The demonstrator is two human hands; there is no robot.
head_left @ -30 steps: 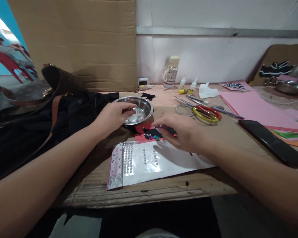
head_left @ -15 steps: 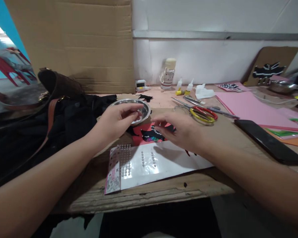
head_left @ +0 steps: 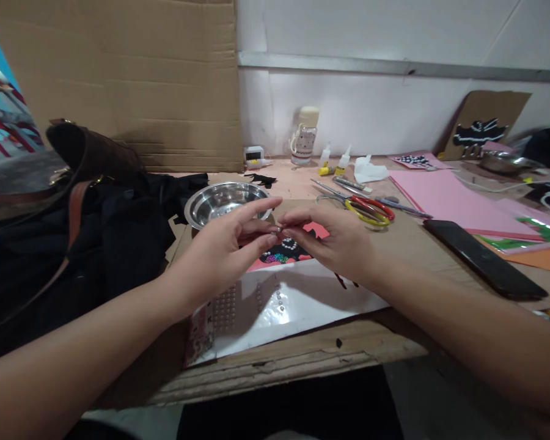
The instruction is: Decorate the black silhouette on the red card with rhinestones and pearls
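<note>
Head view: a black cutout (head_left: 302, 251), partly covered by the hands, is seen on a red backing (head_left: 318, 230) at mid-bench, just beyond a white sheet (head_left: 325, 296). It's trimmed w/ small white pearls (head_left: 289, 244), set in a curve, & a cluster of purple, blue & green beads (head_left: 275, 259) nr its lower edge.

Over it, the fingertips of both hands are brought together at a tiny shiny bit (head_left: 278, 230). L hand (head_left: 229, 244) is part curled, index stretched out, thumb & another finger drawn close. R hand (head_left: 337, 239) is bent, thumb & index nearly joined. By which hand the bit is pinched, can't be told.

Rows of grey beads (head_left: 224, 307) are carried on the sheet's L part, shaded by L arm. Behind L hand, a metal bowl (head_left: 193, 211) is partly hidden. Scissors (head_left: 369, 211) w/ red & yellow handles are laid beyond R hand; a dark phone (head_left: 486, 260) is placed farther R on the bench (head_left: 297, 366). At the back, a bottle (head_left: 305, 142) is stood nr the wall.
</note>
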